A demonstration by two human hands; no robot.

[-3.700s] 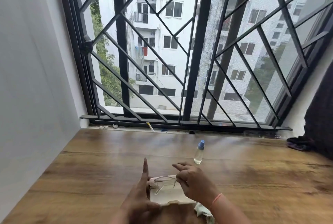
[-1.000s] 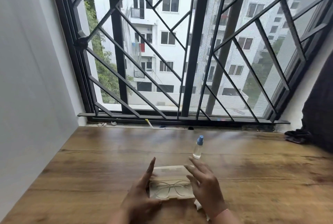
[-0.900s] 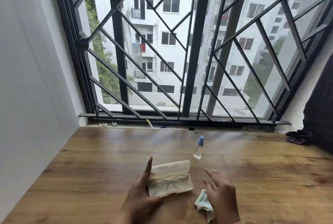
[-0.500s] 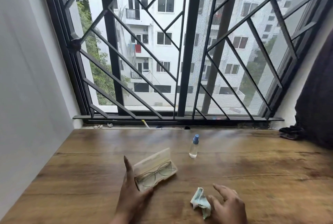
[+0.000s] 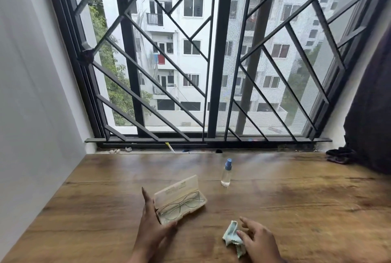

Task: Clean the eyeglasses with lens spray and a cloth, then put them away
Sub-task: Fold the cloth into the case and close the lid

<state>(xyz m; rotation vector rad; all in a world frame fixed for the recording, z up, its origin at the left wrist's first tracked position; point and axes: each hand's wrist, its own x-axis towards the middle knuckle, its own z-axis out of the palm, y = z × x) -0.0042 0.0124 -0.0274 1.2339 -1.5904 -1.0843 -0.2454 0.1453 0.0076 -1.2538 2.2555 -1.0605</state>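
The thin-framed eyeglasses [image 5: 181, 205] lie folded inside an open cream case [image 5: 169, 192] on the wooden table [image 5: 296, 199]. My left hand [image 5: 153, 226] grips the case's near left end, thumb under its front corner and fingers along its side. A crumpled pale green cloth [image 5: 231, 235] lies to the right, and my right hand [image 5: 259, 239] rests on it with fingers spread. A small clear spray bottle [image 5: 226, 174] with a blue cap stands upright behind the case.
A barred window [image 5: 211, 72] closes off the far edge of the table. A white wall [image 5: 31, 93] bounds the left side. A dark curtain [image 5: 372, 114] and a dark bundle of fabric [image 5: 338, 154] sit at the far right.
The glasses went into the case and my right hand let go of them. It moved right and down onto the cloth. My left hand turned the case's far end to the right.
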